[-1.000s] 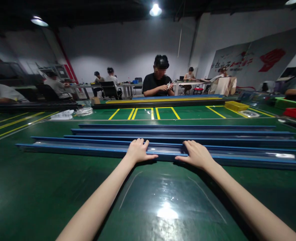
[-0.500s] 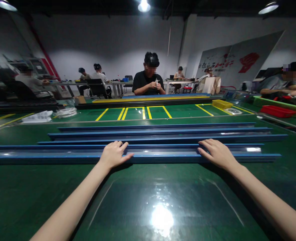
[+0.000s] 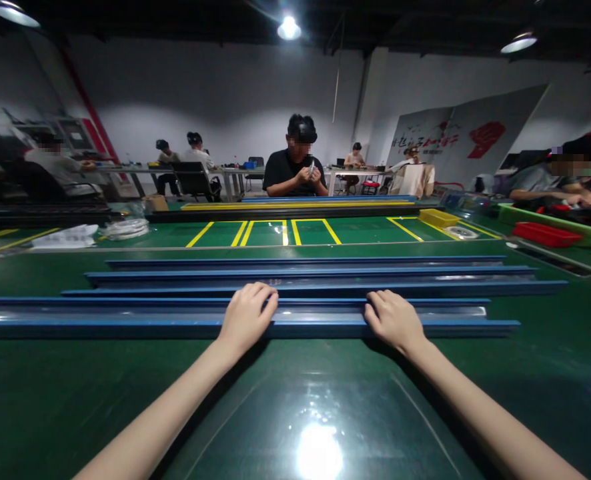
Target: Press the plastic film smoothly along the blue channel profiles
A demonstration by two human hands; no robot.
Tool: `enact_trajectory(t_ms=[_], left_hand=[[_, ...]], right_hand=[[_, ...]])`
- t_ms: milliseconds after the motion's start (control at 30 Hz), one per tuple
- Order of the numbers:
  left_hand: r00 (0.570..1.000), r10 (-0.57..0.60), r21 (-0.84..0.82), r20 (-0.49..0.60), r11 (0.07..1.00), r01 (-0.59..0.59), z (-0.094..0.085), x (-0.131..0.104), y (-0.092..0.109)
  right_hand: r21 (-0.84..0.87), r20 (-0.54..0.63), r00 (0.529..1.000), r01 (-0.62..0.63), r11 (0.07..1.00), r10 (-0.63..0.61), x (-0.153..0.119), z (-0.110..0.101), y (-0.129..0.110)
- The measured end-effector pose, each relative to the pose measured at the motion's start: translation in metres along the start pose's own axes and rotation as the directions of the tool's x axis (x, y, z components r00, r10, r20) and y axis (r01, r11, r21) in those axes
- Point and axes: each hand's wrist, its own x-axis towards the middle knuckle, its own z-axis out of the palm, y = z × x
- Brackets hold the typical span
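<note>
A long blue channel strip [image 3: 320, 329], with raised edges and a glossy trough, lies crosswise on the green table nearest to me. My left hand [image 3: 248, 313] is left of centre with its fingers curled over the strip's far edge. Farther right, my right hand [image 3: 393, 317] is closed over the same strip, fingers bent down at the far edge. The fingertips of both hands are partly hidden. Just behind lie several similar blue strips [image 3: 485, 288], parallel to it and apart from my hands.
Yellow tape lines mark the green table [image 3: 210, 380] farther back. A yellow tray [image 3: 438, 218], a red tray [image 3: 545, 234], white coiled material [image 3: 125, 229] and black strips [image 3: 275, 213] lie beyond. Across the table a person [image 3: 295, 163] holds a small object; other people sit around.
The near strip has shifted left, and my right hand has moved left with it. My left hand has come rightward, so the hands are closer together. Both sets of fingers are more curled.
</note>
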Motion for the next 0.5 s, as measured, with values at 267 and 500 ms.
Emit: enact_trajectory(t_ms=[267,500], left_hand=[[0.993,0.11,0.105,0.038,0.988,-0.113,0.034,0.001,0.039],[0.988,0.152,0.259,0.033,0.953,-0.155,0.025,-0.008,0.011]], right_hand=[[0.089,-0.031,0.999,-0.026,0.996,0.029,0.025,-0.012,-0.083],[0.152,-0.012,1.0,-0.021,0.988,0.023,0.03,-0.015,-0.111]])
